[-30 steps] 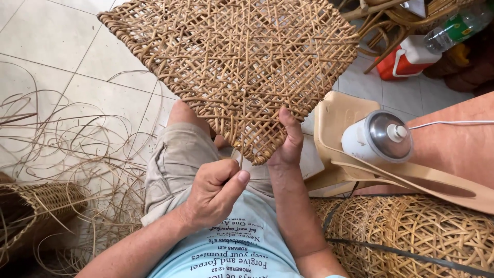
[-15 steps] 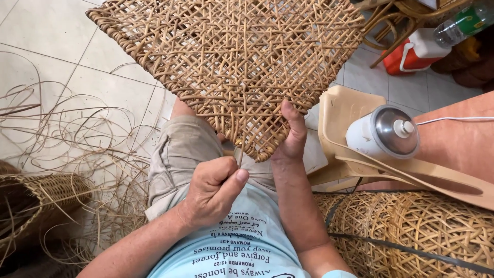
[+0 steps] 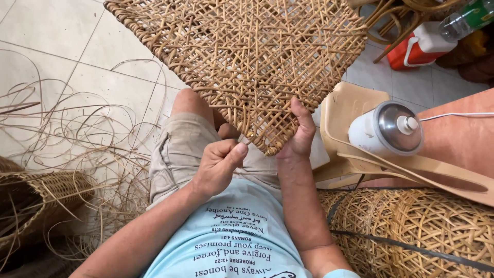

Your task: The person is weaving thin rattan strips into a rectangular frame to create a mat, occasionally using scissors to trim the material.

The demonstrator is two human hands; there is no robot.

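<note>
From the head view, you sit over a pale tiled floor with loose cane strands strewn to the left of the woven cane panel, which rests tilted across your knees. Your right hand clasps the panel's near corner, thumb lying up along the weave, while your left hand sits just below that corner, curled shut with thumb pressed to forefinger, though whether it pinches a strand you cannot tell. To the right of the panel stand 1 white canister with a metal lid on a tan plastic stool, 1 red-and-white jug, and woven baskets.
</note>
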